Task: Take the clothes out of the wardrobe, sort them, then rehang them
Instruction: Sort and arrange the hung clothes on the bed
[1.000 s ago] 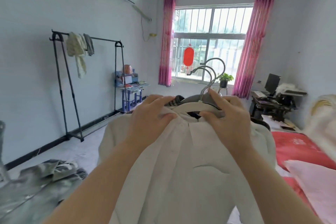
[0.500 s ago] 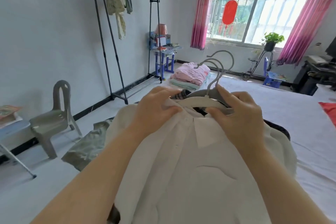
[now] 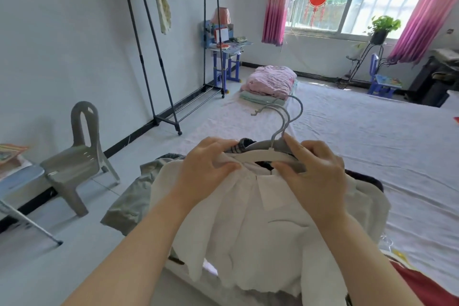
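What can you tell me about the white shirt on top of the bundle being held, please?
The white shirt looks like thin, slightly crinkled fabric with a collar. It hangs on a white hanger, draped over darker clothes beneath. The left hand pinches its collar; the right hand grips the hanger beside it. It is at the near end of the bed.

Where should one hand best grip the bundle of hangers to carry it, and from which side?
Probably at the necks just below the hooks, where the hangers bunch together. Come from the right, where the right hand sits: the hooks curl open to the left, so they stay free for a rail.
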`<state>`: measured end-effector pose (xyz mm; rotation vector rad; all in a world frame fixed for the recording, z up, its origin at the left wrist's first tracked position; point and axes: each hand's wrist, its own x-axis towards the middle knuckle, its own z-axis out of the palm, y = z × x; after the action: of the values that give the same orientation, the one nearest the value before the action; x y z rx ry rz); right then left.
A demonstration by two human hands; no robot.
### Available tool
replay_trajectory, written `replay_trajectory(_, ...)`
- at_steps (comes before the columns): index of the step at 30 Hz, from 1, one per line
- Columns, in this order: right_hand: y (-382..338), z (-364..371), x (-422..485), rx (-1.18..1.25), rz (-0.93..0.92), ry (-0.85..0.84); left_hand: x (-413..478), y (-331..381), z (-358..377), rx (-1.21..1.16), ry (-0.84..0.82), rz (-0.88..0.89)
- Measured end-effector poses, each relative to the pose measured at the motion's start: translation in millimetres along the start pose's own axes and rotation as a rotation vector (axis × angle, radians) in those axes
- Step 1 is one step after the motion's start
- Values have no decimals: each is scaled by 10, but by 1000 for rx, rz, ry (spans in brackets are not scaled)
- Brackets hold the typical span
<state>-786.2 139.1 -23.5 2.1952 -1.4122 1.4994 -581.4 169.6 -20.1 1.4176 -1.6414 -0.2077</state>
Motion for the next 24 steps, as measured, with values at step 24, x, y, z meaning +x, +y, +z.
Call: replay_trajectory(24,-2081,96,-541,-209,258,110,-262,-764,-1447,-307,-187,251)
